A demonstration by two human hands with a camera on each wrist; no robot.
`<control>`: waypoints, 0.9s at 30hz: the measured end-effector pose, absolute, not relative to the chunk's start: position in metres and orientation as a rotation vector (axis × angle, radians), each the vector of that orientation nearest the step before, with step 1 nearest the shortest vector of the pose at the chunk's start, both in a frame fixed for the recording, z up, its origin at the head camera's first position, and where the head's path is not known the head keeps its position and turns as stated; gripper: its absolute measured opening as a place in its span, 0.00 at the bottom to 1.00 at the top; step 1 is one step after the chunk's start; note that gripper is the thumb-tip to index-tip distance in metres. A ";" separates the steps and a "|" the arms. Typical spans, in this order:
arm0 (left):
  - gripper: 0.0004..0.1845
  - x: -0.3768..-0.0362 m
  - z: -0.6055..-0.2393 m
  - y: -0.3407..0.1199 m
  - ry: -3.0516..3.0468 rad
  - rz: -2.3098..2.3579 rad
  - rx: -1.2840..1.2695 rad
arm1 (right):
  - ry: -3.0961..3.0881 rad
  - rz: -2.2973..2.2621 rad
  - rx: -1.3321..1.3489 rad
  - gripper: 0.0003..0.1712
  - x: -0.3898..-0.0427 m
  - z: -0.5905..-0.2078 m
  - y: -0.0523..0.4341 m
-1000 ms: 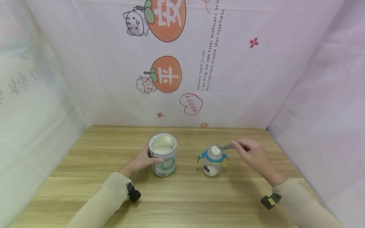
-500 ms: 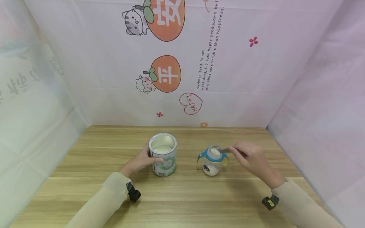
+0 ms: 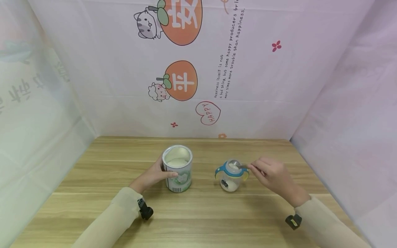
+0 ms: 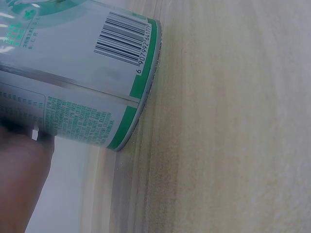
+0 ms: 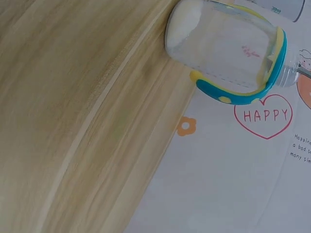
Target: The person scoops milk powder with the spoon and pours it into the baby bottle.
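My left hand (image 3: 152, 177) holds an open powder tin (image 3: 183, 181) from its left side, thumb across the front label. Pale powder (image 3: 176, 162) shows inside it; in the left wrist view the tin's bottom rim meets the wood. Right of the tin, a clear baby bottle (image 3: 227, 176) with blue and yellow handles stands uncapped, white powder (image 5: 187, 22) in its bottom. My right hand (image 3: 274, 175) pinches the handle of a metal spoon (image 3: 243, 166), its bowl tipped at the bottle's mouth. White powder shows at the mouth beneath the bowl. The right wrist view catches only a bit of the spoon handle.
Both things stand on a wood-grain table (image 3: 198, 220). Printed white cloth (image 3: 254, 117) rises behind the table, with more cloth along the left and right sides. A camera is strapped to each wrist.
The right hand has turned and lowered slightly, tipping the spoon's bowl over at the bottle's mouth. Its white heap no longer shows on top. The left hand and tin stay put.
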State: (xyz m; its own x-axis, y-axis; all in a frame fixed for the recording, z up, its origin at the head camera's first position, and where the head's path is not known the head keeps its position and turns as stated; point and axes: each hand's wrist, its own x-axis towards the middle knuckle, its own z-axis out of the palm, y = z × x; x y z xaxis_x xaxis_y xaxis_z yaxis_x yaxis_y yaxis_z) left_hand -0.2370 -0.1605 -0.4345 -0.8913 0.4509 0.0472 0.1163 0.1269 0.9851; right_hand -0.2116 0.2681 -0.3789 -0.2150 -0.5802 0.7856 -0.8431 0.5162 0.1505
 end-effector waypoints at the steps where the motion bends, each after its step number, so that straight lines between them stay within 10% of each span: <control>1: 0.55 -0.237 -0.435 -0.160 2.145 1.833 0.559 | -1.894 0.371 1.178 0.20 -0.211 -0.379 0.268; 27: 0.56 -0.239 -0.437 -0.160 2.105 1.863 0.622 | -1.572 0.132 1.324 0.21 -0.202 -0.359 0.255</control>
State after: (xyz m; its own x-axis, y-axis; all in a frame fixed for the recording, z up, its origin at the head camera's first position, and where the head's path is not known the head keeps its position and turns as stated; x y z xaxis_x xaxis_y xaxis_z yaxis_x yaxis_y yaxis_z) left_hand -0.2390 -0.1602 -0.4366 -0.8737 0.4790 0.0849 0.1425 0.0852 0.9861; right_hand -0.2020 0.2548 -0.3585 0.1379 -0.6644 0.7345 -0.7779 0.3864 0.4955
